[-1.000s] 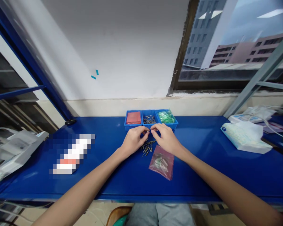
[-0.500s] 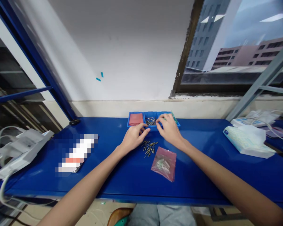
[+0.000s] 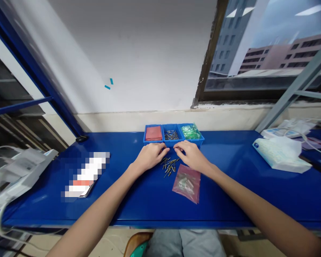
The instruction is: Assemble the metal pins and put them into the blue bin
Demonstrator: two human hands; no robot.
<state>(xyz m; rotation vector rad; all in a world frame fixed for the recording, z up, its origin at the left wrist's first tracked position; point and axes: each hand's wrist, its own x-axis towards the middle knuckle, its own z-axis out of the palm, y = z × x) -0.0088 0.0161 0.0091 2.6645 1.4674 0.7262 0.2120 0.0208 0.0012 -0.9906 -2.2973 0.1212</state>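
My left hand [image 3: 151, 156] rests just in front of the blue bins, fingers loosely curled and thumb apart, with nothing visible in it. Opposite it, my right hand [image 3: 191, 155] has bent fingers and a thumb held away from them; I see nothing in its grasp. Between and below the hands lies a loose pile of small brass-coloured metal pins [image 3: 169, 167], perhaps rivets. Near my right wrist is a pink clear bag [image 3: 187, 184] with pale pieces in it. Behind the hands stands a blue three-part bin [image 3: 171, 143].
The bin holds pink bags [image 3: 153, 133] at left, metal pins [image 3: 171, 135] in the middle and green-clear packets [image 3: 190, 132] at right. A blurred-out flat item [image 3: 88, 175] lies left on the blue table [image 3: 139, 207]. A tissue pack [image 3: 280, 155] sits right; a power strip [image 3: 24, 171] is far left.
My right hand has drawn back toward me from over the bins, uncovering the green packets. My left hand has shifted only slightly. The camera view has moved a little.
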